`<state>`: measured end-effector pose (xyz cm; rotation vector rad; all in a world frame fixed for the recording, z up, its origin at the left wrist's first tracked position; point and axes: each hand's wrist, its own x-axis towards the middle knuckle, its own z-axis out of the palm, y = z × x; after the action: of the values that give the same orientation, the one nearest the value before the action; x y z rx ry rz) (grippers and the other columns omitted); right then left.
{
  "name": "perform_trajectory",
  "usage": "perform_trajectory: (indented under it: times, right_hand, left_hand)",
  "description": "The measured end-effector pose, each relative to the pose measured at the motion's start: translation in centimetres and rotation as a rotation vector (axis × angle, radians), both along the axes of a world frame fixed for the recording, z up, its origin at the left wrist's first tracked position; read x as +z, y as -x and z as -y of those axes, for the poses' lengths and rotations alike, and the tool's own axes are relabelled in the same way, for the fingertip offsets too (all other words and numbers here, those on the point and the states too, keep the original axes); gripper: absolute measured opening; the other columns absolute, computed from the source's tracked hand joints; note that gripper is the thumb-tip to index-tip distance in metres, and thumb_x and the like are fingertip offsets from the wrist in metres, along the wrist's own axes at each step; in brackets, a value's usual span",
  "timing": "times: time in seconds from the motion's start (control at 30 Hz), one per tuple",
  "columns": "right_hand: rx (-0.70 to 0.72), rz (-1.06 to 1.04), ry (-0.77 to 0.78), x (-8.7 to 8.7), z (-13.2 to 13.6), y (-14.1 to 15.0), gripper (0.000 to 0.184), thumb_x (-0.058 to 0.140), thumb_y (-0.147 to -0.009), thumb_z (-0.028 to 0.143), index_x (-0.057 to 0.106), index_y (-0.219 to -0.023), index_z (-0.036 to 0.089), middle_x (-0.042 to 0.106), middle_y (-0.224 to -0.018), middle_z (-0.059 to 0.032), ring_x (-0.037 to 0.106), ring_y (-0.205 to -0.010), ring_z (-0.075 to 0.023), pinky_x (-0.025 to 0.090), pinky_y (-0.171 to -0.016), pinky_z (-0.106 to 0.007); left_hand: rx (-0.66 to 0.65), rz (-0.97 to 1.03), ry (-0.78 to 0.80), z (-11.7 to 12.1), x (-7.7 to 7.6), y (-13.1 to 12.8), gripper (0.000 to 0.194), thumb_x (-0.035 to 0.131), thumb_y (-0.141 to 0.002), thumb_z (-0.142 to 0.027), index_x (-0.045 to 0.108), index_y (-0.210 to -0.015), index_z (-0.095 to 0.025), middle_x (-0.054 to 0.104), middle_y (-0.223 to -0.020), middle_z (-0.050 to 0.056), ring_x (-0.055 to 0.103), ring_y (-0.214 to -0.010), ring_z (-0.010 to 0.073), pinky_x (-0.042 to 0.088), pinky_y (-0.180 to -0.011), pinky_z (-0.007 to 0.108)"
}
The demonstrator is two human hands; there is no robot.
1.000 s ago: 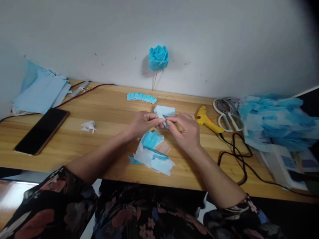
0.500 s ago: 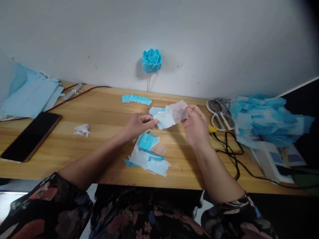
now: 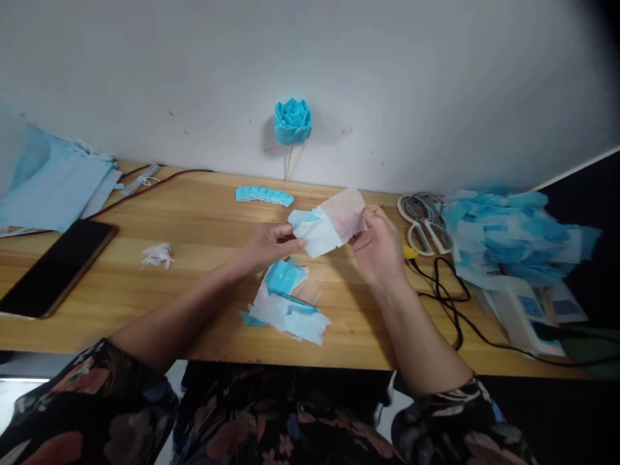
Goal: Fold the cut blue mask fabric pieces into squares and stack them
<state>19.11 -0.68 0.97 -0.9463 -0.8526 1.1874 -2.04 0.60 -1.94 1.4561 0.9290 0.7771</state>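
Observation:
Between my two hands, above the table, are pieces of thin white and pale-blue mask fabric (image 3: 320, 234). My left hand (image 3: 271, 248) pinches their left edge between thumb and fingers. The right edge, a sheer white layer, is gripped by my right hand (image 3: 380, 242), whose fingertips are partly behind it. Below them on the table lies a loose heap of torn blue and white fabric scraps (image 3: 290, 307). Beyond the hands is a row of small folded blue pieces (image 3: 264, 195). A blue fabric rose (image 3: 293, 121) on a thin stick leans against the wall.
On the left are a stack of face masks (image 3: 58, 184), a black phone (image 3: 58, 268) and a small bundle of white ear loops (image 3: 158, 254). To the right lie white-handled scissors (image 3: 429, 237), black cables (image 3: 448, 303), a white device (image 3: 527, 316) and a large pile of blue fabric (image 3: 518, 236).
The fabric between my hands lies flatter and is tilted a little more, its sheer right part slightly higher. Both hands stay in nearly the same place; the view has shifted slightly.

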Motion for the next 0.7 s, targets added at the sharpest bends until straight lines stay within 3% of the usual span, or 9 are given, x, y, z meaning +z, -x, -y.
perform_trajectory:
  times: [0.17, 0.47, 0.7]
  right_hand:
    - [0.006, 0.036, 0.012, -0.4, -0.1, 0.0, 0.023, 0.072, -0.08, 0.039, 0.056, -0.077, 0.023, 0.06, -0.075, 0.0032, 0.055, -0.063, -0.0116, 0.045, -0.053, -0.024]
    - [-0.009, 0.162, -0.009, -1.1, -0.5, -0.3, 0.027, 0.068, -0.082, 0.046, 0.051, -0.077, 0.025, 0.054, -0.07, 0.0031, 0.053, -0.061, -0.014, 0.043, -0.055, -0.027]
    - [-0.026, 0.069, 0.026, -0.9, -0.5, -0.1, 0.03, 0.073, -0.076, 0.043, 0.051, -0.075, 0.024, 0.056, -0.072, 0.0032, 0.054, -0.063, -0.014, 0.045, -0.055, -0.026]
  left_hand:
    - [-0.068, 0.067, 0.063, 0.1, 0.4, -0.1, 0.033, 0.081, -0.071, -0.038, 0.07, -0.094, -0.016, 0.074, -0.091, 0.003, 0.065, -0.082, 0.015, 0.051, -0.075, 0.028]
    - [-0.095, 0.194, 0.07, 0.3, 1.3, 0.1, 0.04, 0.08, -0.077, -0.043, 0.073, -0.106, -0.017, 0.077, -0.104, 0.009, 0.069, -0.105, 0.0218, 0.054, -0.091, 0.033]
    - [-0.081, 0.308, 0.123, -0.1, 0.3, 0.0, 0.038, 0.083, -0.076, -0.034, 0.072, -0.109, -0.018, 0.077, -0.103, 0.006, 0.071, -0.093, 0.0158, 0.054, -0.088, 0.03]
